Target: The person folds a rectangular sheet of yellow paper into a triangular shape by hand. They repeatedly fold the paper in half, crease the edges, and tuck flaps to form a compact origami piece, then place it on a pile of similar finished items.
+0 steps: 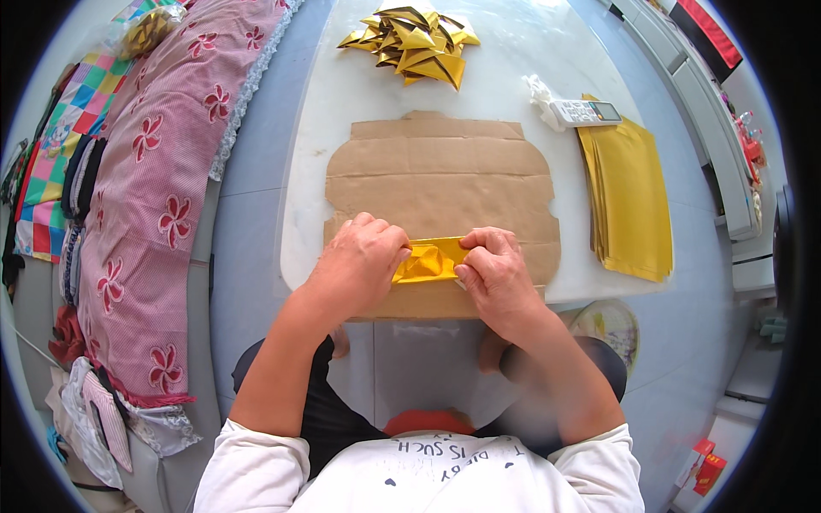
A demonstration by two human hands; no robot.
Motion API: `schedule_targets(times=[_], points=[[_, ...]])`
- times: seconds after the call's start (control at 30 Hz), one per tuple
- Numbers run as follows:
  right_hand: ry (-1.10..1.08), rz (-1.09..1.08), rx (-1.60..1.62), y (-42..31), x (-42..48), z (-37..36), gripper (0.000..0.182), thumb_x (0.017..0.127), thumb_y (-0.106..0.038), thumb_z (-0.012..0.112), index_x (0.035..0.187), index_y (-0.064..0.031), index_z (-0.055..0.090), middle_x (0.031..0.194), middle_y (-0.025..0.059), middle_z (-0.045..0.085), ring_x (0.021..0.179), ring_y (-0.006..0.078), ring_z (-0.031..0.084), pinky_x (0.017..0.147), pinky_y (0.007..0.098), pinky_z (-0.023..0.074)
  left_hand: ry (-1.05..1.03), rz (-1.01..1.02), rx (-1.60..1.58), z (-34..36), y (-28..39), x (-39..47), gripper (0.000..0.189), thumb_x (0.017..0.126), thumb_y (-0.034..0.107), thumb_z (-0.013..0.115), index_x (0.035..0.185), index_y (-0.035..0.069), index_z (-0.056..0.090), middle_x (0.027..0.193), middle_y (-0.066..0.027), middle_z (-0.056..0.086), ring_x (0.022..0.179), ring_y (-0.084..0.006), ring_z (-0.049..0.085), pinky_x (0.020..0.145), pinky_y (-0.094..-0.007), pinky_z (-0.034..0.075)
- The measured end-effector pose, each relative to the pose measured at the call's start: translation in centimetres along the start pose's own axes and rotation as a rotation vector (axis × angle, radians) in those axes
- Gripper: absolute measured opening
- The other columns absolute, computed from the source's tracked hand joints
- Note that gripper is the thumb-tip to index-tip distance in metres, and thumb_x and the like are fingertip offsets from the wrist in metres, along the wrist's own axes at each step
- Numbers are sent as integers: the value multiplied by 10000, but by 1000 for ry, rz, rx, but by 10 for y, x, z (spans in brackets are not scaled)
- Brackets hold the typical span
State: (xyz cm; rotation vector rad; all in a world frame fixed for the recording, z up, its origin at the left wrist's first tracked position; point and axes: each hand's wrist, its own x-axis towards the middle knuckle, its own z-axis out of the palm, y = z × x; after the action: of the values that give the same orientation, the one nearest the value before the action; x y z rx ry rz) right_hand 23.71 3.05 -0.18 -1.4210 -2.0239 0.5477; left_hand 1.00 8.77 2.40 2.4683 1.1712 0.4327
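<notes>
A folded piece of gold paper (426,261), boat-like with raised sides, is held above the near part of a flattened cardboard sheet (442,192). My left hand (365,256) grips its left end, and my right hand (497,272) pinches its right end between thumb and fingers. At the far side of the white table (308,211) lies a heap of folded gold paper pieces (417,45). To the right, a stack of flat gold paper sheets (628,199) rests near the table's edge.
A white remote control (587,113) lies on the top end of the gold stack, beside a crumpled white tissue (542,99). A sofa with a pink flowered cover (147,192) stands at the left. A round patterned bin or basket (606,330) is below the table's near right corner.
</notes>
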Motion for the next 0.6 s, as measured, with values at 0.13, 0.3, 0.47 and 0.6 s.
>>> schedule_targets(times=[0.13, 0.3, 0.47, 0.6], points=[[-6, 45, -28, -3, 2, 0, 119, 873, -60, 678, 834, 15, 594, 1169, 145, 558, 1171, 340, 483, 973, 440, 416, 10, -34, -4, 6, -5, 3, 77, 886, 99, 679, 894, 28, 648, 871, -120, 642, 970, -329, 531, 897, -411, 455], [-24, 81, -50, -7, 6, 1, 115, 863, -43, 678, 821, 27, 596, 1164, 150, 553, 1164, 338, 479, 981, 430, 411, 58, -55, 20, 14, -4, 5, 79, 868, 95, 698, 877, 48, 634, 874, -112, 636, 1019, -320, 504, 940, -418, 402], [-24, 94, -41, -10, 9, -2, 117, 850, -25, 679, 806, 38, 590, 1139, 165, 556, 1129, 342, 484, 981, 423, 415, 81, -89, -22, 16, -6, 6, 83, 854, 71, 695, 861, 58, 613, 903, -97, 641, 1038, -318, 501, 956, -424, 373], [-29, 109, -29, -12, 12, -3, 118, 845, -15, 678, 798, 42, 586, 1129, 171, 556, 1116, 344, 484, 975, 417, 419, 98, -136, -17, 16, -5, 4, 86, 838, 62, 701, 857, 68, 617, 917, -79, 644, 1051, -310, 500, 965, -421, 353]])
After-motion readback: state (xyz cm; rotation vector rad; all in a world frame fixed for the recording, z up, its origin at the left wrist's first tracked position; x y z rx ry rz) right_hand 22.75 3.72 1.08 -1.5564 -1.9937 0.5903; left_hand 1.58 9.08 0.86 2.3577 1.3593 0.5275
